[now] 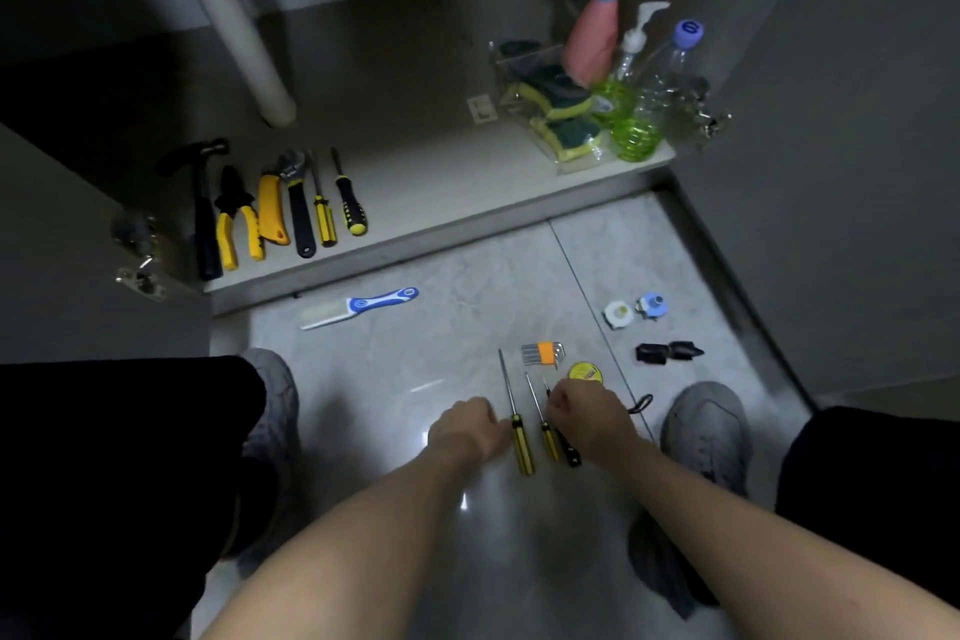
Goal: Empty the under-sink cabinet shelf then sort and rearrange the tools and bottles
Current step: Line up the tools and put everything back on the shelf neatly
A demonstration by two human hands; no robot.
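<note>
Crouched before the cabinet shelf (415, 182), sorting screwdrivers on the floor (415, 379). Left hand (465, 424) curled, fingertips touching the long yellow screwdriver (517, 424); actual grip impossible to tell. Right hand (584, 418) curled over the black-handled screwdriver (569, 452), beside the short yellow screwdriver (543, 424); hold hidden too. Hammer (200, 203) and pliers (236, 218) already lined up on the shelf, bottles (631, 94) at its right. Risks: round handles rolling out of line on smooth tile; sharp tips near fingers.

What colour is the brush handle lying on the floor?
Blue with white accents, on the brush; head view.
</note>
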